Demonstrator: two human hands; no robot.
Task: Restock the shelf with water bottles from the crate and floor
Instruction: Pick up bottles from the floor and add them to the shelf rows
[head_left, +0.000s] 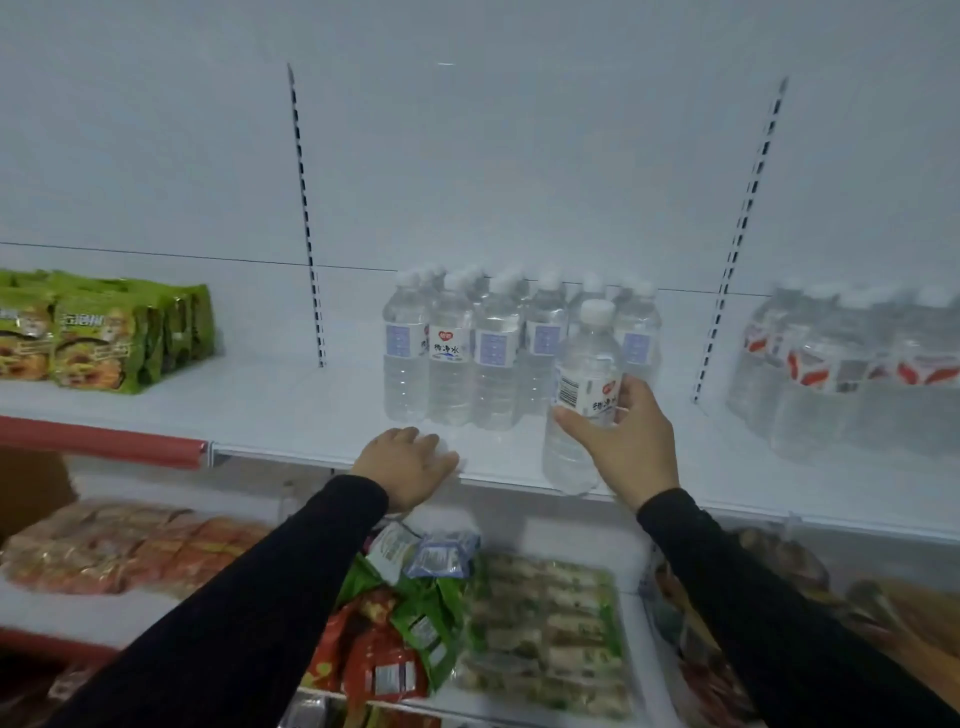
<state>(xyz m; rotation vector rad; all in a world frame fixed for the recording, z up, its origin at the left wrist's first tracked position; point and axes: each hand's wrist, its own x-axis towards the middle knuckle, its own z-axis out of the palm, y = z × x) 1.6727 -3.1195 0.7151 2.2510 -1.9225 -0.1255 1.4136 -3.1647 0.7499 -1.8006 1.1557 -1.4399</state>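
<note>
My right hand (626, 436) grips a clear water bottle (584, 384) with a white cap and white label, held slightly tilted at the front edge of the white shelf (291, 410). Just behind it, several matching water bottles (467, 358) stand in rows on the shelf. My left hand (408, 465) rests on the shelf's front edge, left of the held bottle; a bottle's label shows just below it, but I cannot tell whether the hand holds anything. The crate and the floor are out of view.
Green noodle packs (98, 338) sit at the shelf's left. A blurred group of red-labelled bottles (852, 374) stands at the right. Slotted uprights (306, 218) rise on the back wall. Packaged snacks (415, 634) fill the shelf below. A red strip (98, 439) edges the left shelf.
</note>
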